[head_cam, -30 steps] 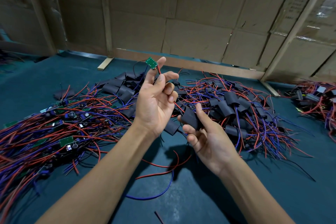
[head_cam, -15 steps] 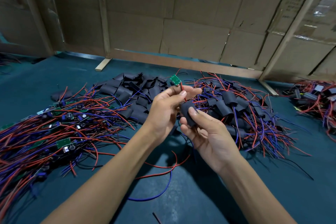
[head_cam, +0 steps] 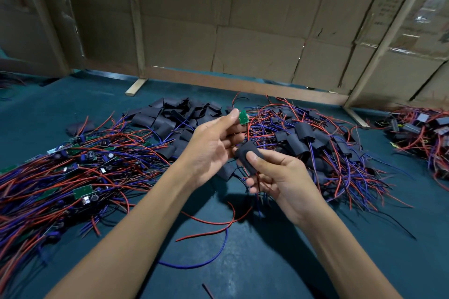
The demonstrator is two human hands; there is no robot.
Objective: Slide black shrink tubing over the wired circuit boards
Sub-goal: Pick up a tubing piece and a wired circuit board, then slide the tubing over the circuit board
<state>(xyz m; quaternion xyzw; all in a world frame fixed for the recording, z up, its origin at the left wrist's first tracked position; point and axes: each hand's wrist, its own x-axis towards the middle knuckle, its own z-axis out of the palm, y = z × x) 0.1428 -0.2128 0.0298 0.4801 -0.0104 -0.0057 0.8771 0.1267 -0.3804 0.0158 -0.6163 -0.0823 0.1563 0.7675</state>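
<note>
1. The wires below the green circuit board [head_cam: 243, 117] are hidden behind the left hand's fingers; whether they enter the black shrink tube [head_cam: 247, 156] cannot be told.
2. The board is pinched at the left hand's [head_cam: 213, 150] fingertips; the tube is clamped between thumb and curled fingers of the right hand [head_cam: 279, 177].
3. The board is held just above the flattened, matte tube.

Teal tabletop [head_cam: 243, 274]; cardboard wall [head_cam: 243, 19]; wooden battens [head_cam: 136, 31].
</note>
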